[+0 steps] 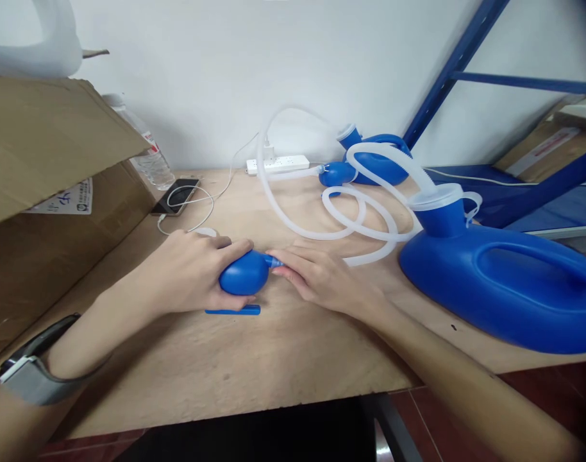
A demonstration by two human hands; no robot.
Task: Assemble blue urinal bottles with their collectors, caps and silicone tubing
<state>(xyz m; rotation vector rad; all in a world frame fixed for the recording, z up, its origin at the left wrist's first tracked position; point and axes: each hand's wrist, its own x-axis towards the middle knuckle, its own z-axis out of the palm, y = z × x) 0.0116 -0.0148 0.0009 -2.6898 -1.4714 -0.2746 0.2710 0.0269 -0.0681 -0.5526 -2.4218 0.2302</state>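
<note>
My left hand (201, 269) is wrapped around a blue rounded funnel-like piece (245, 273) with a narrow neck pointing right. At that neck my right hand (317, 273) pinches the end of a translucent hose (276, 262); how far the two overlap is covered by my fingers. The hose emerges behind my right hand and loops across the table to a blue urinal bottle (495, 282) with a white lid (437, 196), lying at the right. Just under my left hand lies a flat blue strip (233, 310) on the wood.
An open cardboard box (57, 147) stands at the left, near a water bottle (151, 154) and a phone (177, 196) on its cable. At the back are a power strip (278, 165) and a second blue bottle (382, 160) with hose. Blue shelving (447, 77) rises at right.
</note>
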